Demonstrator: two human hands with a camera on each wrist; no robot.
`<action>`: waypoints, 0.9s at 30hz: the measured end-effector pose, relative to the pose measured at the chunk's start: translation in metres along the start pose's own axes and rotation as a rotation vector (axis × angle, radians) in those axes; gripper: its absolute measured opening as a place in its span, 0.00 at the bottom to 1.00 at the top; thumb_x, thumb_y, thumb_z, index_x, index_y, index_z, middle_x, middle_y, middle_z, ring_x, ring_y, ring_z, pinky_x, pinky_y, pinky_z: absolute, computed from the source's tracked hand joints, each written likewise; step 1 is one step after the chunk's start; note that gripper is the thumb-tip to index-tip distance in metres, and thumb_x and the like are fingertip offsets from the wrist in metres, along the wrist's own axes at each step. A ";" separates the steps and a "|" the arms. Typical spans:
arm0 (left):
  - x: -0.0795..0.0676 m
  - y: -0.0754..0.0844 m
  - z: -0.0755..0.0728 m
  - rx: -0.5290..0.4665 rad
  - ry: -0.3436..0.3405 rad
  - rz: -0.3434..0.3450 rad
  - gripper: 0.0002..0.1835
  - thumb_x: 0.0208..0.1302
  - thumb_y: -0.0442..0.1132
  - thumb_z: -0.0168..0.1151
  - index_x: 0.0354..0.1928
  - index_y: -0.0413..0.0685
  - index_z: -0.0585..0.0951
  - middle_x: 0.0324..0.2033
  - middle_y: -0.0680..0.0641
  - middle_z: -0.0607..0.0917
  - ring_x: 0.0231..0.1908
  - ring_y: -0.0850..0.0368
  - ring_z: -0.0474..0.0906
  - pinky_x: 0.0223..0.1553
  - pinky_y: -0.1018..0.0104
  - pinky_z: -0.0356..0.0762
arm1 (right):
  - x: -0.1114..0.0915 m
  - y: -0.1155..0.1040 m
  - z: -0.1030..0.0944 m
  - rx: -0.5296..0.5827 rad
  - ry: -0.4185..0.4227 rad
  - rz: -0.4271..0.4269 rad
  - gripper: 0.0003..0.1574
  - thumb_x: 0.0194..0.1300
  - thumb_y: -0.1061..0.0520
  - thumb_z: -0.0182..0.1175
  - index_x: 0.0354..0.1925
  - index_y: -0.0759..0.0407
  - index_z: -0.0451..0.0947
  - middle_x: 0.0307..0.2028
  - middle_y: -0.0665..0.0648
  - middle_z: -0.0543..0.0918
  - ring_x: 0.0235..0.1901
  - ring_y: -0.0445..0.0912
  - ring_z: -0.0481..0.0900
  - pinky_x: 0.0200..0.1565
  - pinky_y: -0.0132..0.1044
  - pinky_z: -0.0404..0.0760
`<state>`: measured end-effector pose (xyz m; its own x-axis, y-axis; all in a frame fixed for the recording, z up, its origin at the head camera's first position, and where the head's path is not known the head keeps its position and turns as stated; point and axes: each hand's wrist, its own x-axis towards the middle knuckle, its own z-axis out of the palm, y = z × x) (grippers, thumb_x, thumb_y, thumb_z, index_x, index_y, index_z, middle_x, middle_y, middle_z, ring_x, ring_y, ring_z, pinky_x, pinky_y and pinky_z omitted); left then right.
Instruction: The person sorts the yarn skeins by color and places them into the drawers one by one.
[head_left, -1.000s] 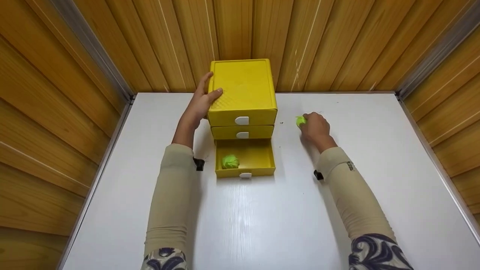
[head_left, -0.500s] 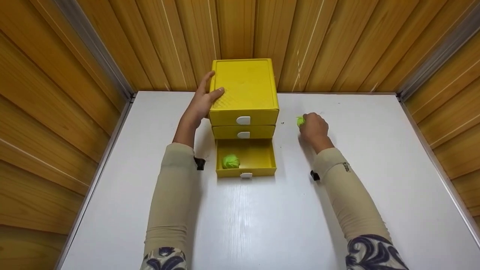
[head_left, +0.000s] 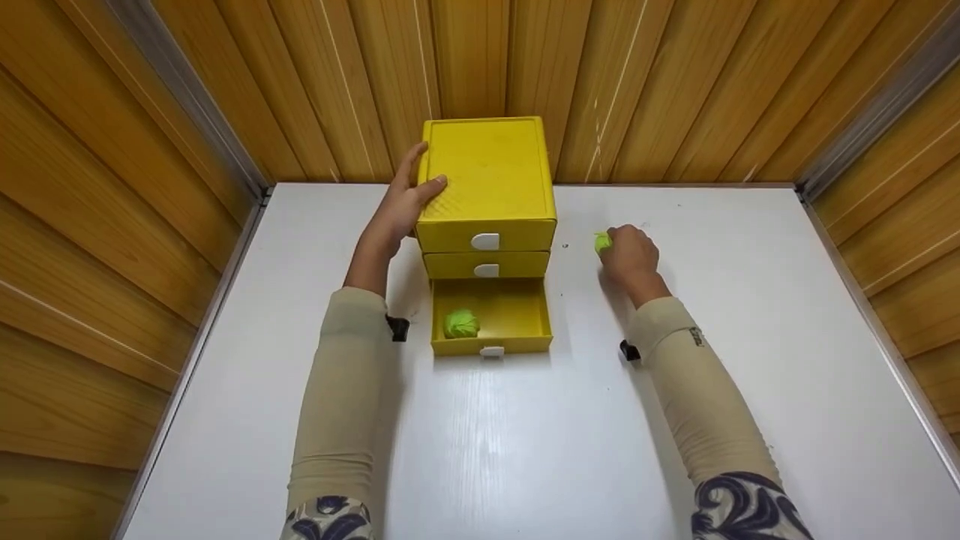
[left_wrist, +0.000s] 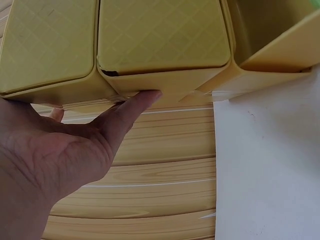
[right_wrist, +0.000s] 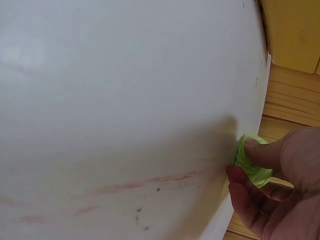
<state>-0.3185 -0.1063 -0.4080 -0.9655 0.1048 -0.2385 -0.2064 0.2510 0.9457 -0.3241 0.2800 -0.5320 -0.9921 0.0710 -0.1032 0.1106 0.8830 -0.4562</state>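
A yellow drawer unit [head_left: 487,169] stands at the back of the white table. Its bottom drawer [head_left: 517,346] is pulled out, with a bright green folded ball [head_left: 461,324] lying at its left front. My left hand [head_left: 399,208] rests against the unit's left side, thumb on the top edge; in the left wrist view its fingers [left_wrist: 137,107] lie fairly straight along the wall. To the right of the unit, my right hand [head_left: 631,259] pinches a second green ball [right_wrist: 252,162] between thumb and fingers, at the table surface or just above it.
Wood-patterned panels [head_left: 469,60] close off the back and both sides of the white table [head_left: 487,442]. Two upper drawers with white tabs [head_left: 486,241] are pushed in. Reddish smears [right_wrist: 150,182] and dark specks mark the tabletop.
Nearly everything holds still. The right hand has shifted only very slightly with the green ball, and the left hand keeps its place on the drawer unit.
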 end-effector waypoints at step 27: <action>0.002 -0.004 -0.001 0.008 0.000 0.033 0.40 0.77 0.58 0.58 0.82 0.88 0.50 0.88 0.53 0.43 0.83 0.43 0.56 0.79 0.38 0.61 | 0.003 0.009 -0.001 0.080 0.008 0.010 0.35 0.75 0.56 0.59 0.74 0.69 0.71 0.63 0.71 0.84 0.50 0.59 0.81 0.54 0.54 0.79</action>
<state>-0.3200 -0.1078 -0.4118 -0.9718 0.1130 -0.2070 -0.1730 0.2548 0.9514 -0.3259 0.2881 -0.5355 -0.9914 0.0836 -0.1010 0.1244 0.8422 -0.5245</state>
